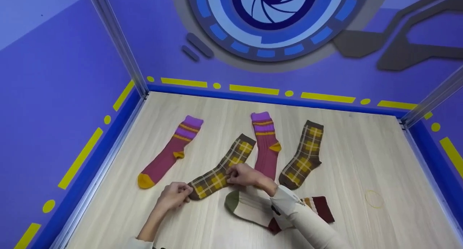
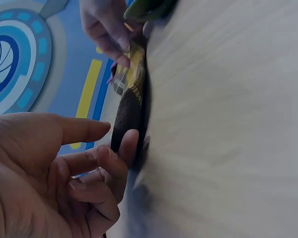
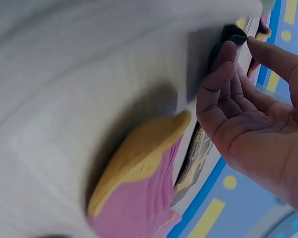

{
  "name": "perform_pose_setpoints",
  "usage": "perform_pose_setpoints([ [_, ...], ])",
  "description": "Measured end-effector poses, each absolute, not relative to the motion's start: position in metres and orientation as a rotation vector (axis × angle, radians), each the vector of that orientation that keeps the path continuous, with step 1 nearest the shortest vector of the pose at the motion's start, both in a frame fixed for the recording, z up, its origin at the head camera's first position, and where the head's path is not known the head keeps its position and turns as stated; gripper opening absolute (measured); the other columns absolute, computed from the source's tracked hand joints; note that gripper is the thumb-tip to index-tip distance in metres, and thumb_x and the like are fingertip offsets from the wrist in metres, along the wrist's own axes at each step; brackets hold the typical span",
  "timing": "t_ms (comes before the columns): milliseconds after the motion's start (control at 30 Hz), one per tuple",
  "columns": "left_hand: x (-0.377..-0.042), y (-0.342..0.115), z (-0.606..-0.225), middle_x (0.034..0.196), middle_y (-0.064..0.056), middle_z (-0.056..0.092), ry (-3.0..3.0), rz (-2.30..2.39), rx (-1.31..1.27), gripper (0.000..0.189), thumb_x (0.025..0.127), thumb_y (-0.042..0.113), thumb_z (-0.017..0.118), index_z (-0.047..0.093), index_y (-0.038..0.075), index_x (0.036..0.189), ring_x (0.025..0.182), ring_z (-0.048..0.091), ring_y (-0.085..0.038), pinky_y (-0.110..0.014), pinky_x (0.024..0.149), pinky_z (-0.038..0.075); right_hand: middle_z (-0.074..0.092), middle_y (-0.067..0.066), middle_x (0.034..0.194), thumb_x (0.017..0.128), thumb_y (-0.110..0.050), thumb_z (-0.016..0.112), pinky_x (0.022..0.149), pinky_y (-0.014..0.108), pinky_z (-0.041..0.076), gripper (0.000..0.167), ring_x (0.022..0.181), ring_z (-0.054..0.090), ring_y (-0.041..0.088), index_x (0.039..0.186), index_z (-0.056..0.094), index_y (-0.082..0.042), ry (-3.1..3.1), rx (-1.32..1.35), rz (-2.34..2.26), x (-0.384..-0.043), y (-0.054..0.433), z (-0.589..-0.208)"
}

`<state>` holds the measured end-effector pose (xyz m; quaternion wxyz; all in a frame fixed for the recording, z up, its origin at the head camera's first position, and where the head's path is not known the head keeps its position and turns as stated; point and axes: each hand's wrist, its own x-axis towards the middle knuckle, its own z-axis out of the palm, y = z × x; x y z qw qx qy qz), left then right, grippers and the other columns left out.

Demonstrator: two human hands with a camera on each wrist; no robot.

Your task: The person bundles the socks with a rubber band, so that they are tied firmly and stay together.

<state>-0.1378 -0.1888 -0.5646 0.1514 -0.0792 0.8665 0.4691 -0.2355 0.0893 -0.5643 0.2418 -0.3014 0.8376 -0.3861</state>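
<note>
A brown-and-yellow plaid sock (image 1: 231, 160) lies slantwise on the table. My left hand (image 1: 175, 195) pinches its dark toe (image 2: 126, 116) between fingertips placed on either side. At the sock's heel, my right hand (image 1: 246, 174) grips the dark fabric (image 3: 232, 34) between thumb and index finger. Under my right forearm lies a cream sock (image 1: 253, 207) with a green toe, partly covered by the sleeve. Just beyond the right hand is a maroon sock (image 1: 266, 158) with a purple cuff; the wrist hides its toe end.
Another maroon-and-purple sock (image 1: 162, 158) with a yellow toe rests at the left. A second plaid sock (image 1: 304, 155) lies to the right. Near the right side is a thin yellow rubber band (image 1: 374, 199). Blue-purple panels (image 1: 253, 70) wall the table (image 1: 361, 151) at the back and sides.
</note>
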Motion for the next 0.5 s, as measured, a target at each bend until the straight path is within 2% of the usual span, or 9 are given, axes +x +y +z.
perform_pose_setpoints([
  [167, -0.137, -0.202, -0.568, 0.067, -0.004, 0.068, 2.507, 1.352, -0.282, 0.013, 0.097, 0.013, 0.065, 0.072, 0.005, 0.090, 0.048, 0.046, -0.007, -0.020, 0.047, 0.037, 0.074, 0.020, 0.095, 0.095, -0.007, 0.069, 0.069, 0.018, 0.049, 0.022, 0.078, 0.061, 0.007, 0.113, 0.070, 0.005, 2.244, -0.870, -1.020, -0.237, 0.084, -0.564],
  [300, -0.136, -0.205, -0.569, 0.067, -0.002, 0.069, 2.564, 1.340, -0.296, 0.011, 0.095, 0.012, 0.067, 0.073, 0.006, 0.088, 0.054, 0.052, -0.007, -0.022, 0.050, 0.037, 0.074, 0.020, 0.099, 0.094, -0.004, 0.067, 0.070, 0.019, 0.051, 0.022, 0.081, 0.066, 0.017, 0.114, 0.070, 0.005, 2.303, -0.838, -1.052, -0.249, 0.088, -0.560],
  [400, -0.137, -0.205, -0.569, 0.066, 0.000, 0.068, 2.626, 1.319, -0.320, 0.011, 0.092, 0.016, 0.072, 0.075, 0.010, 0.084, 0.058, 0.054, -0.008, -0.023, 0.054, 0.038, 0.073, 0.021, 0.100, 0.092, -0.001, 0.068, 0.071, 0.022, 0.053, 0.021, 0.083, 0.067, 0.022, 0.112, 0.070, 0.006, 2.423, -0.782, -1.121, -0.262, 0.094, -0.559],
  [500, -0.139, -0.206, -0.568, 0.066, 0.003, 0.066, 2.674, 1.308, -0.350, 0.013, 0.087, 0.023, 0.080, 0.075, 0.013, 0.081, 0.061, 0.053, -0.009, -0.025, 0.059, 0.039, 0.073, 0.021, 0.096, 0.092, 0.000, 0.068, 0.071, 0.030, 0.056, 0.019, 0.083, 0.068, 0.027, 0.110, 0.070, 0.006, 2.544, -0.687, -1.185, -0.275, 0.099, -0.559],
])
